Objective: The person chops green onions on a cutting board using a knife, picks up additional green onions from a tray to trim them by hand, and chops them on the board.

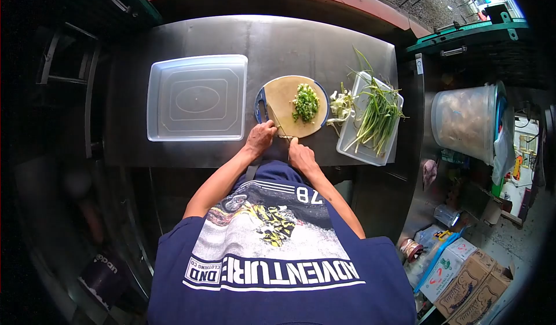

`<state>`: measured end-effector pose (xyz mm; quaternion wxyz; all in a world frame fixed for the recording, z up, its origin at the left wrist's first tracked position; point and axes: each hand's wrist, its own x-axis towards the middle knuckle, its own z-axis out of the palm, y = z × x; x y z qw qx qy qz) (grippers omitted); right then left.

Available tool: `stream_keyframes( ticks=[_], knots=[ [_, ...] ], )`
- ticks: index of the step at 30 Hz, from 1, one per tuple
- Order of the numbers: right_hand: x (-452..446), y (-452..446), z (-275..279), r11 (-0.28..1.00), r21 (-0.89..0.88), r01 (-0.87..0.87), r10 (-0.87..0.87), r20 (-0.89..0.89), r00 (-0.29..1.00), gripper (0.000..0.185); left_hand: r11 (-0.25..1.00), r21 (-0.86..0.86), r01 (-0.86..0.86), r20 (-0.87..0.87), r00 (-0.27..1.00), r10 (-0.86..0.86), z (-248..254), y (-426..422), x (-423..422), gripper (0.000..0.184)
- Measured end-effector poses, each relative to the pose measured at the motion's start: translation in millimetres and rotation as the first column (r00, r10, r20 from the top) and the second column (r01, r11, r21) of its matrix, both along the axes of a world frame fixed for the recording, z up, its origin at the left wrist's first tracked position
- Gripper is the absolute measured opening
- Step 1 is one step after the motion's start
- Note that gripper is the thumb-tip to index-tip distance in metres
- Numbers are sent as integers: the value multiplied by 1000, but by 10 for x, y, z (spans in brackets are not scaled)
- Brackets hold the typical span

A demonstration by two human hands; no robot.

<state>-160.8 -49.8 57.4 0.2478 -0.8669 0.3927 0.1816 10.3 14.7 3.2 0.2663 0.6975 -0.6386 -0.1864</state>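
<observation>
A round cutting board (pixel 282 88) with a blue rim and handle lies on the steel table in front of me. On its right half sits a pile of chopped green onions (pixel 306 103). My right hand (pixel 303 154) is closed at the board's near edge around a knife (pixel 280 121), whose thin blade slants up and left over the board. Close beside the blade, my left hand (pixel 263 137) has its fingers bent together at the board's lower left; what they pinch is hidden. Whole green onions (pixel 376 116) lie in a white tray (pixel 348 141) to the right.
A large translucent plastic container (pixel 155 102) stands on the left of the steel table (pixel 278 41). Pale onion trimmings (pixel 341 106) lie between board and tray. Off the table to the right are a lidded tub (pixel 463 116) and cardboard boxes (pixel 466 278).
</observation>
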Motion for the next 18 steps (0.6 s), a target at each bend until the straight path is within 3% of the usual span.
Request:
stream_keyframes(
  ticks=[7, 18],
  knots=[
    [169, 9, -189, 997, -45, 66, -63, 65, 996, 19, 999, 30, 37, 98, 994, -40, 171, -8, 33, 13],
    [10, 0, -31, 1000, -7, 2, -2, 13, 1000, 22, 999, 31, -28, -34, 999, 29, 31, 0, 26, 10]
  ],
)
